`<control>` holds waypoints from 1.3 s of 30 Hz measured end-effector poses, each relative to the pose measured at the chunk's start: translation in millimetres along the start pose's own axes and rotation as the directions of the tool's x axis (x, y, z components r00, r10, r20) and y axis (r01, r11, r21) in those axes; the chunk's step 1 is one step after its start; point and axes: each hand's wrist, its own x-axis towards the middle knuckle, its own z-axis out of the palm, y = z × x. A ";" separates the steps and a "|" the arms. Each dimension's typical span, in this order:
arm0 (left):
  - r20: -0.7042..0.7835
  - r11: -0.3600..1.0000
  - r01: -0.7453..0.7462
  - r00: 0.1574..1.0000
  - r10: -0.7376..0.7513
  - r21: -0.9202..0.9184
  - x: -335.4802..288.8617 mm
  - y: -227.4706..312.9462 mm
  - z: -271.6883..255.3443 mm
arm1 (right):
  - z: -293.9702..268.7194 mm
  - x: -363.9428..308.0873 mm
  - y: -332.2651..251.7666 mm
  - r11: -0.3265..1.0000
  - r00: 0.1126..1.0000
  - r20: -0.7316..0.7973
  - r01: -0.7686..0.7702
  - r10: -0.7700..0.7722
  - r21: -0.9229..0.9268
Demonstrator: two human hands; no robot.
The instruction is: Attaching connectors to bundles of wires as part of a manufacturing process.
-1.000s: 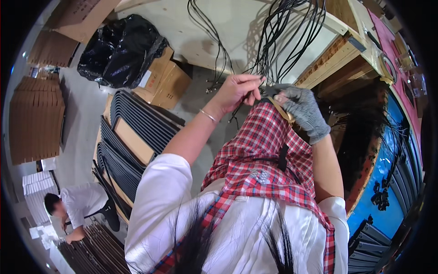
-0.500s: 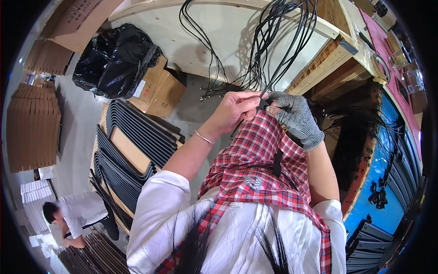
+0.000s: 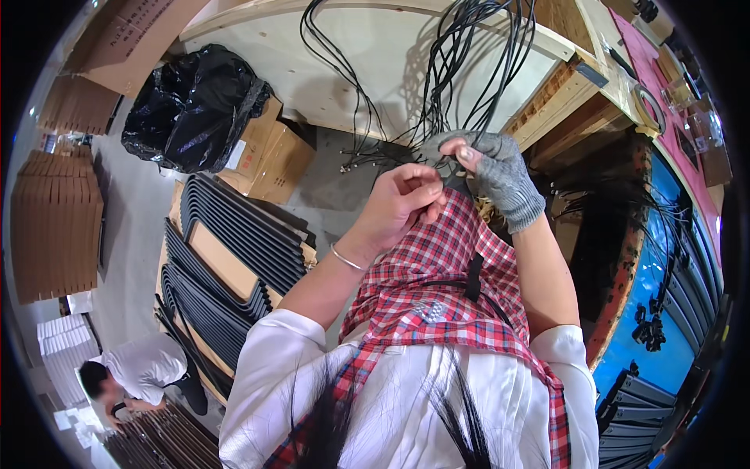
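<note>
Worn: white shirt (image 3: 406, 388), red-checked apron (image 3: 440, 293). Right hand (image 3: 494, 162) covered by grey fingerless glove (image 3: 519, 200); left wrist (image 3: 356, 248) ringed by silver bangle (image 3: 343, 259).

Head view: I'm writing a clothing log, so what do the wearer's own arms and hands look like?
White sleeves end around the elbows, leaving both forearms bare. The left hand is ungloved, with a thin silvery bangle at its wrist. The right hand wears a grey knitted glove that leaves the thumb tip uncovered.

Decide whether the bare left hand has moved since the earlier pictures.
Yes: the bare left hand has moved lower in the view, farther below the plywood panel.
</note>
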 end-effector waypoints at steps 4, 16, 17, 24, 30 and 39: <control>0.078 0.998 0.054 0.996 -0.051 -0.032 -7.3 2.8 -13.8 | 14.6 -3.1 0.1 0.972 0.976 0.206 0.020 -0.070 0.236; -0.061 0.884 -0.079 0.991 0.121 0.460 -11.5 -4.3 -10.2 | 16.0 -15.0 17.4 0.822 0.985 -0.048 0.111 -0.166 -0.559; -0.060 0.884 -0.077 0.991 0.118 0.461 -8.7 -3.6 -9.2 | 15.1 -13.5 15.9 0.822 0.985 -0.051 0.110 -0.166 -0.558; 0.395 0.238 -0.552 0.780 0.485 0.799 14.0 13.7 0.1 | 8.0 -2.2 -33.8 0.801 0.996 -0.092 -0.063 0.010 -0.595; 0.241 0.948 0.138 0.947 -0.211 0.288 8.2 21.3 -3.1 | 10.5 -14.1 -20.2 0.923 0.993 -0.112 -0.077 0.037 -0.377; 0.290 0.962 0.245 0.918 -0.271 0.123 -1.9 27.0 3.1 | 14.5 -18.4 -19.2 0.992 0.989 -0.080 0.120 -0.123 -0.040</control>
